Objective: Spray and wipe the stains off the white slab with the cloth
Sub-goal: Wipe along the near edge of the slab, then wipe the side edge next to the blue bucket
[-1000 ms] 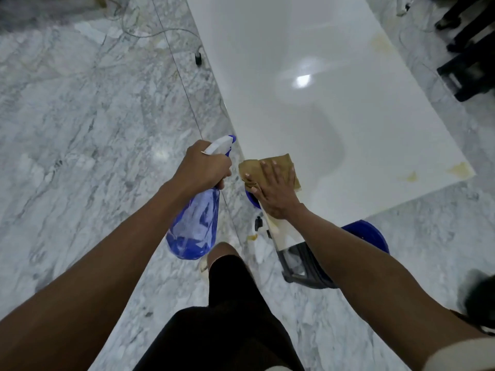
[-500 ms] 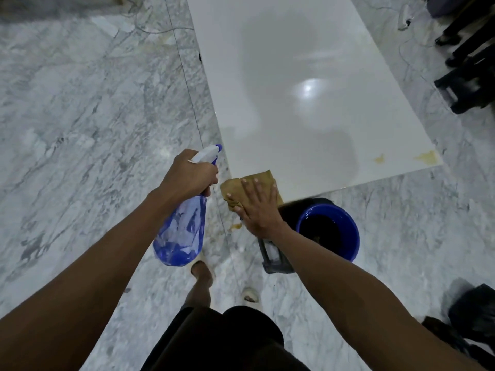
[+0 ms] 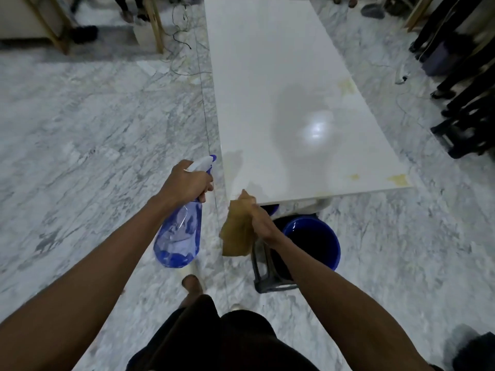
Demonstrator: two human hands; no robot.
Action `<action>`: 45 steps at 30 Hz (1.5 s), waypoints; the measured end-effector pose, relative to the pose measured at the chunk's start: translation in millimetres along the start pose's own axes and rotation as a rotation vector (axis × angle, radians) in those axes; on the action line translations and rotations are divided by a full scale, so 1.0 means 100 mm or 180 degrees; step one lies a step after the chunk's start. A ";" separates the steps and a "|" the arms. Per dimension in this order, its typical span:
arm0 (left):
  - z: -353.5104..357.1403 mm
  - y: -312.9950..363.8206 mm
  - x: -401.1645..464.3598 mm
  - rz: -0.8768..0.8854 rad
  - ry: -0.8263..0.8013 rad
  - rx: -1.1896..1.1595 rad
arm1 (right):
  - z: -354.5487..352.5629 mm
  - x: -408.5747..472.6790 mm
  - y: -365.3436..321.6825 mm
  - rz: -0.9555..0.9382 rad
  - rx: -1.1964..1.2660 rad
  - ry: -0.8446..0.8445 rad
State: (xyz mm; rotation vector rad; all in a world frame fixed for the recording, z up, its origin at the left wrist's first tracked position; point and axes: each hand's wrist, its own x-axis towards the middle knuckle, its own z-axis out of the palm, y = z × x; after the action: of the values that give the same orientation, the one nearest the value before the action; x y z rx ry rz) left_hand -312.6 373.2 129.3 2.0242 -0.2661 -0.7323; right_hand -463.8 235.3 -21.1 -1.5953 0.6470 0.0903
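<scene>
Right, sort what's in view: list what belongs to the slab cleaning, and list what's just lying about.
Belongs to the job:
white slab
yellow stains
spray bottle in the left hand
brown cloth in the right hand

Just lying about:
blue bucket
dark stool
cables on the floor
wooden frame legs

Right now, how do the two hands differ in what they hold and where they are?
The left hand grips a blue spray bottle over the floor, beside the slab; the right hand holds a brown cloth hanging below the slab's near corner. The bottle is rigid and translucent; the cloth is limp and opaque. Neither touches the slab's top.
</scene>
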 end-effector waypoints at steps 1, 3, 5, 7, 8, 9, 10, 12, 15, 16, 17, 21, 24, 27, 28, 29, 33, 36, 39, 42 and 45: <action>-0.08 0.08 -0.04 0.0062 0.0025 -0.0026 | -0.02 0.00 -0.17 -0.0064 0.0231 0.0029; -0.12 0.12 -0.06 0.0089 -0.0061 -0.0018 | -0.06 0.00 -0.43 -0.0015 0.0760 -0.0024; -0.14 0.15 -0.04 0.0111 -0.0099 -0.0049 | -0.11 0.08 -0.63 -0.0076 0.1229 -0.0165; -0.24 0.25 0.08 0.0152 -0.0015 -0.0082 | -0.16 0.22 -0.98 -0.0296 0.1606 -0.0026; -0.31 0.31 0.17 0.0182 0.0034 -0.0098 | -0.17 0.35 -1.10 -0.0342 0.1858 0.0052; -0.39 0.39 0.27 0.0216 0.0068 -0.0111 | -0.19 0.46 -1.22 -0.0371 0.2030 0.0097; -0.47 0.45 0.39 0.0242 0.0083 -0.0124 | -0.20 0.60 -1.36 -0.0403 0.2195 0.0151; -0.63 0.55 0.65 0.0289 0.0080 -0.0147 | -0.18 0.94 -1.63 -0.0483 0.2279 0.0279; -0.92 0.70 1.13 0.0329 0.0101 -0.0159 | -0.10 1.54 -2.09 -0.0581 0.2328 0.0250; -1.03 0.74 1.32 0.0321 0.0110 -0.0145 | -0.06 1.75 -2.24 -0.0589 0.2406 0.0223; -1.15 0.79 1.52 0.0312 0.0110 -0.0123 | -0.04 1.99 -2.38 -0.0591 0.2495 0.0245; -1.66 1.02 2.34 0.0410 0.0017 -0.0060 | 0.11 2.88 -2.93 -0.0487 0.2751 0.0274; -2.02 1.23 2.96 0.0427 -0.0036 0.0003 | 0.24 3.47 -3.27 -0.0450 0.2964 0.0389; -2.32 1.41 3.50 0.0513 -0.0062 0.0149 | 0.35 3.93 -3.56 -0.0371 0.3225 0.0347; -2.40 1.49 3.65 0.0519 -0.0079 0.0173 | 0.38 4.09 -3.64 -0.0353 0.3212 0.0366; -2.48 1.55 3.83 0.0499 -0.0082 0.0179 | 0.39 4.28 -3.74 -0.0349 0.3207 0.0389; -2.73 1.76 4.52 0.0491 -0.0118 0.0234 | 0.39 5.07 -4.07 -0.0348 0.3272 0.0300; -2.85 1.95 5.10 0.0506 -0.0156 0.0301 | 0.33 5.70 -4.33 -0.0323 0.3195 0.0264; -2.96 2.23 5.78 0.0552 -0.0107 0.0204 | 0.20 6.42 -4.62 -0.0411 0.3121 0.0151; -3.08 2.54 6.42 0.0518 -0.0052 0.0152 | 0.02 7.10 -5.01 -0.0375 0.3032 0.0016; -3.22 2.85 7.05 0.0552 0.0012 0.0144 | -0.13 7.80 -5.43 -0.0419 0.3013 -0.0047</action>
State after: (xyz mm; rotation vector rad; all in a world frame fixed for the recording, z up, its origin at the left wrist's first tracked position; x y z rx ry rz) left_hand 469.9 124.4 216.2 2.0155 -0.4534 -0.6187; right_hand 428.8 -53.8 131.8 -0.7134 0.4591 -0.2702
